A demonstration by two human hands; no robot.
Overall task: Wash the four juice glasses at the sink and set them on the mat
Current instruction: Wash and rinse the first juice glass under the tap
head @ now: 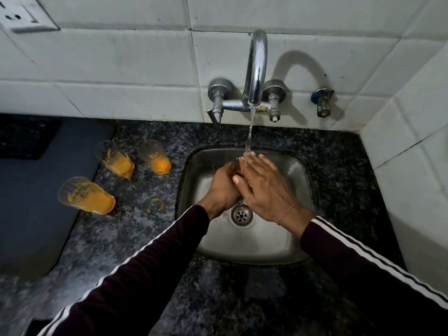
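Water: thin stream from the tap (256, 69), landing on the right fingertips (249, 156).
Sink (286, 241): small steel basin set in the dark speckled counter (150, 190); drain (241, 215) just below the hands.
Left hand (224, 186): over the basin, fingers curled inward, pressed against the right palm. What it's curled around is hidden; can't tell if a glass is in there.
Right hand (264, 190): flat, fingers extended and together, laid over the left hand's fingers. Thin bangle at the wrist.
Sleeves: dark maroon with white stripes, both arms coming in from the bottom edge.
Glasses on counter: three visible, all left of the sink, all with orange juice residue. Near glass (86, 195) at the mat edge; middle glass (114, 158) and far glass (155, 156) side by side, closer to the wall.
Fourth glass: not identifiable.
Juice ring (155, 205): orange mark on the counter between the near glass and the sink.
Mat (36, 190): dark, far left of the counter, no glass clearly resting fully on it.
Wall: white tiles, socket plate (21, 13) upper left, small valve (323, 103) right of the tap.
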